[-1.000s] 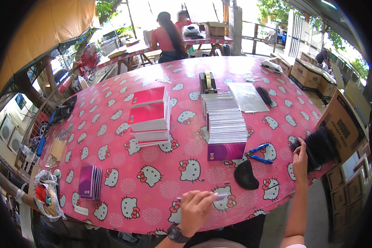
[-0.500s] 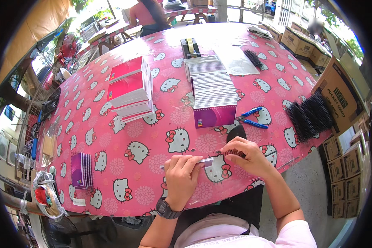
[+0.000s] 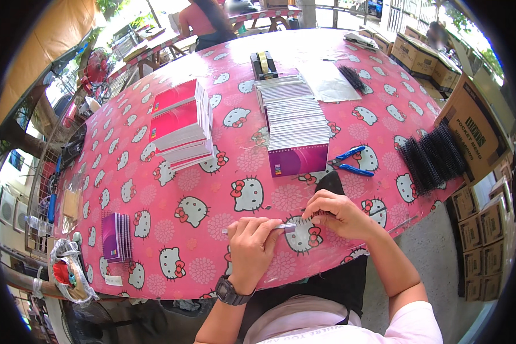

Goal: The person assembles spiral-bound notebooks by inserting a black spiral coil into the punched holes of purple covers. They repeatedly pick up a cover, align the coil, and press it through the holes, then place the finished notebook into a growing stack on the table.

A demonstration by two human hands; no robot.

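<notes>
Everything is placed here by the long row of purple-covered spiral notebooks (image 3: 295, 123) on the pink cat-print desk (image 3: 218, 180). Nearer the person than the row, and a little left of it, the left hand (image 3: 253, 243) is closed over a slim notepad (image 3: 288, 227), gripping it edge-on. The right hand (image 3: 335, 215), nearer the person and slightly right of the row, is curled, thumb and fingertips pinching a dark spiral coil (image 3: 307, 219) at the notepad's right end; the fingers hide most of the coil. Behind that hand, just off the row's near end, a black rounded piece (image 3: 329, 184) partly shows. Blue-handled pliers (image 3: 354, 170) lie just right of the row, and a heap of black spiral coils (image 3: 433, 160) lies well to its right. Pink-covered notebooks (image 3: 180, 126) are stacked left of it, and a tape dispenser (image 3: 264, 65) stands beyond its far end
</notes>
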